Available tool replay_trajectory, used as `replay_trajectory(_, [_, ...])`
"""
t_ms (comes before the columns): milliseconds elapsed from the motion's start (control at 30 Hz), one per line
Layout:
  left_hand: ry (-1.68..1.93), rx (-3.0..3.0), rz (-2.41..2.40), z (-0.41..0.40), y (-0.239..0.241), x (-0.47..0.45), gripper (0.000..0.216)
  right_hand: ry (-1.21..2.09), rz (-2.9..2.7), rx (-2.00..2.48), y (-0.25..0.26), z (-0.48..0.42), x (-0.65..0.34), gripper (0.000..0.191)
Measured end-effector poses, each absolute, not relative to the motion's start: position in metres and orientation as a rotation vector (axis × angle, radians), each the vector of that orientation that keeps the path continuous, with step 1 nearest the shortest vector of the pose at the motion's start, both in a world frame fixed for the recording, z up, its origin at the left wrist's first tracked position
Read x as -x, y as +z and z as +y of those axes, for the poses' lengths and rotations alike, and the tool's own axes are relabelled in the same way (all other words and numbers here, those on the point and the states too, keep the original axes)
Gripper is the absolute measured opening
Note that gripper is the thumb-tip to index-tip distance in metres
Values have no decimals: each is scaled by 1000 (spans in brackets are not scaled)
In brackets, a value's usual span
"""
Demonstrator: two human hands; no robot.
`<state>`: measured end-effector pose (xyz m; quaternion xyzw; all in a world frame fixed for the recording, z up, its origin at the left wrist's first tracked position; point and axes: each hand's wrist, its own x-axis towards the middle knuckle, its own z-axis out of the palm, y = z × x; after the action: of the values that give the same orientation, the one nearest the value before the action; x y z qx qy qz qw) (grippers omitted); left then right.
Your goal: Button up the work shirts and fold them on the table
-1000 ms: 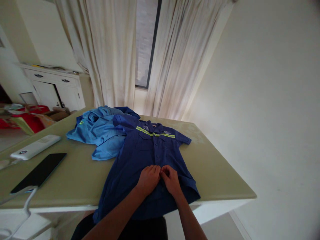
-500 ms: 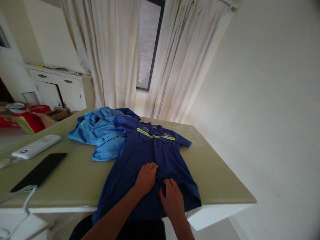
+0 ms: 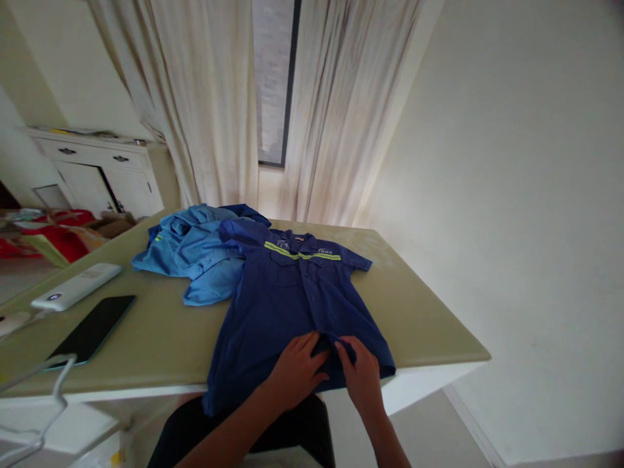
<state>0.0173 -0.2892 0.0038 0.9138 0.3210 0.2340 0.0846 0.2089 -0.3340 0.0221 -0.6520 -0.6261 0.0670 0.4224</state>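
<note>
A dark blue short-sleeved work shirt (image 3: 287, 305) lies front up on the table, its collar toward the window and its hem over the near edge. A yellow-green stripe crosses its chest. My left hand (image 3: 298, 367) is on the lower front by the button strip, fingers closed on the cloth. Just to its right, my right hand (image 3: 359, 369) pinches the other side of the front opening, thumb and fingers together. Between the hands the fabric is lifted a little and gapes. The buttons there are too small to make out.
Left of the shirt is a heap of light blue clothes (image 3: 195, 244), partly under its sleeve. A black phone (image 3: 95, 328), a white power bank (image 3: 78, 286) and a white cable (image 3: 61, 390) lie at the table's left. A wall (image 3: 511, 227) rises on the right.
Both hands have shifted right and closer together at the front opening, raising the cloth between them. The shirt's hem has been drawn up a little. The camera view has tilted slightly.
</note>
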Motion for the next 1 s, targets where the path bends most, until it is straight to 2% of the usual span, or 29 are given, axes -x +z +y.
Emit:
replay_trajectory(200, [722,-2834,796,-297,-2,-14,15,382,-1716,1537,21,-344,-200,35])
replay_trajectory(267, [726,-2872,789,-298,1,-12,11,409,-1758,1527,20,-346,-197,32])
replay_trajectory(333, [686,-2903,769,-300,5,-10,14,407,-1735,1525,18,-348,-197,26])
replay_trajectory(467, [569,-2910,717,-304,11,-7,43,387,-1647,1511,13,-348,-199,25])
replay_trajectory(567, [583,-2865,731,-305,8,-3,33,444,-1690,1493,15,-350,-199,30])
replay_trajectory(667, [642,-2792,770,-305,4,0,36,541,-1743,1483,20,-354,-199,32])
replay_trajectory(833, [746,-2819,769,-307,5,-1,30,654,-1667,1465,24,-359,-204,24])
replay_trajectory(1000, [876,-2670,937,-302,13,-8,41,744,-1522,1542,18,-362,-216,22])
